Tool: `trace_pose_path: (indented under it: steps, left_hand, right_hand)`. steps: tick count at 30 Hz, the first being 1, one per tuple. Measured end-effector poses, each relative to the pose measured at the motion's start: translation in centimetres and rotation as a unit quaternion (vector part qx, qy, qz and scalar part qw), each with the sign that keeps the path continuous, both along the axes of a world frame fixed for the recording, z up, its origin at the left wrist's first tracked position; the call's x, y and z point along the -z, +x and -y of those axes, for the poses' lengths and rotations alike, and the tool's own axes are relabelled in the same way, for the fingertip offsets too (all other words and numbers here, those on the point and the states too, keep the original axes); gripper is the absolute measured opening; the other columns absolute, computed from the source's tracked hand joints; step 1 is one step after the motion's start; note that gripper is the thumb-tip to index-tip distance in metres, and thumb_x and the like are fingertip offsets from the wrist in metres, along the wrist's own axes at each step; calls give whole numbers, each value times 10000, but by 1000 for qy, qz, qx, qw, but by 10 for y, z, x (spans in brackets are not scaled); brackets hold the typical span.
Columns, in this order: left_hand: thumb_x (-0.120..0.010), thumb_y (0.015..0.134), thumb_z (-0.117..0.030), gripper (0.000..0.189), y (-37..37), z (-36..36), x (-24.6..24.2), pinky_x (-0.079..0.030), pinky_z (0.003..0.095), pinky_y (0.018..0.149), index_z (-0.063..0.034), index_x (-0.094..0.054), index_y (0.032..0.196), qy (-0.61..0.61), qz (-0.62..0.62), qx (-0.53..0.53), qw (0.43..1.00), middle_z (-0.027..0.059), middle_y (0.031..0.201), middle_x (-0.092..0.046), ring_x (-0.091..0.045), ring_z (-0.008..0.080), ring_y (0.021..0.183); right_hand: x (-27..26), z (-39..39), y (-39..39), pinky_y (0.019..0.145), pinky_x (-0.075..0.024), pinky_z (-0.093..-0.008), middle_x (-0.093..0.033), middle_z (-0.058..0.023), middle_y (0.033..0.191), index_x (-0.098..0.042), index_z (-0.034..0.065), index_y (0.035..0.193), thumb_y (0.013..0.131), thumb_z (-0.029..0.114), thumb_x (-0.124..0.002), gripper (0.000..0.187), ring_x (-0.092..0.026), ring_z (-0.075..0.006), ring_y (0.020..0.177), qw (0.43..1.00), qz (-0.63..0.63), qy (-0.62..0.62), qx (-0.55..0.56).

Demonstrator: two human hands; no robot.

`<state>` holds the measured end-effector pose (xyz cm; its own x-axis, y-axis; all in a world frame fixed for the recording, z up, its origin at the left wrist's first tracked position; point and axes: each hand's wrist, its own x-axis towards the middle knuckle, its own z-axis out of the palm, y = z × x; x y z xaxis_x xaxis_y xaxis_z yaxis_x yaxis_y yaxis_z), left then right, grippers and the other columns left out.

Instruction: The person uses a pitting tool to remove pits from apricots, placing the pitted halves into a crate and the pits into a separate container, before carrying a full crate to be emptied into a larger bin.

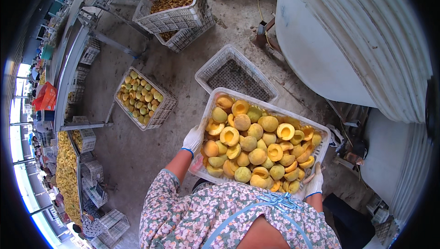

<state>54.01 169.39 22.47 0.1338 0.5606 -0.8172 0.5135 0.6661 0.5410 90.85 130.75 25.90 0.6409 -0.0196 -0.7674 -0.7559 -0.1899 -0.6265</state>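
A white plastic crate (325, 139) full of halved yellow peaches (257, 156) is held up against my body, tilted in the view. My left hand (194, 140), in a white knit glove with a blue cuff, grips the crate's left side. On the right side, my right hand (314, 182), gloved the same way, holds the crate near its lower corner. Some halves show their pitted hollows, others their skins. Just beyond the held crate, an empty white crate (237, 55) rests on the concrete floor, partly covered by it.
Another crate of peach halves (165, 106) stands on the floor at left. Farther off are stacked crates (172, 18) with brownish contents. A large pale ribbed tank (319, 53) bounds the right. Several people work along a peach-covered table (67, 177) at far left, beside a metal frame (70, 77).
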Motion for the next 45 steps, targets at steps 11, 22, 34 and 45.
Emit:
trace_pose_path:
  steps: [11,22,34,45]
  left_hand:
    - [-507,864,-751,866,69,-40,39,-454,320,665,36,-636,1203,28,-3,134,991,87,903,-625,-541,176,731]
    - [-419,851,-795,983,147,-58,63,-436,408,995,87,-619,1235,41,-17,238,970,297,1193,-644,-610,388,1154]
    - [-412,843,-796,956,174,-43,87,-448,433,973,74,-655,1159,44,15,233,971,308,1130,-660,-610,438,1138]
    - [-369,868,-774,915,214,-54,150,-447,437,1001,36,-655,1183,98,-69,374,920,312,1153,-644,-598,432,1150]
  right_hand:
    - [-20,6,-45,451,-477,-320,-523,-64,581,-623,52,916,871,421,-724,385,-487,-186,448,993,11,-27,113]
    - [-36,42,-75,367,-398,-303,-592,-37,674,-586,79,892,887,187,-584,108,-491,-193,404,987,-69,43,140]
    - [-42,45,-70,331,-324,-266,-490,-13,604,-515,97,732,869,172,-537,157,-414,-152,353,988,-50,8,142]
    - [-63,41,-99,613,-479,-304,-574,-67,794,-576,-6,899,897,162,-498,185,-546,-184,605,981,-27,-160,-103]
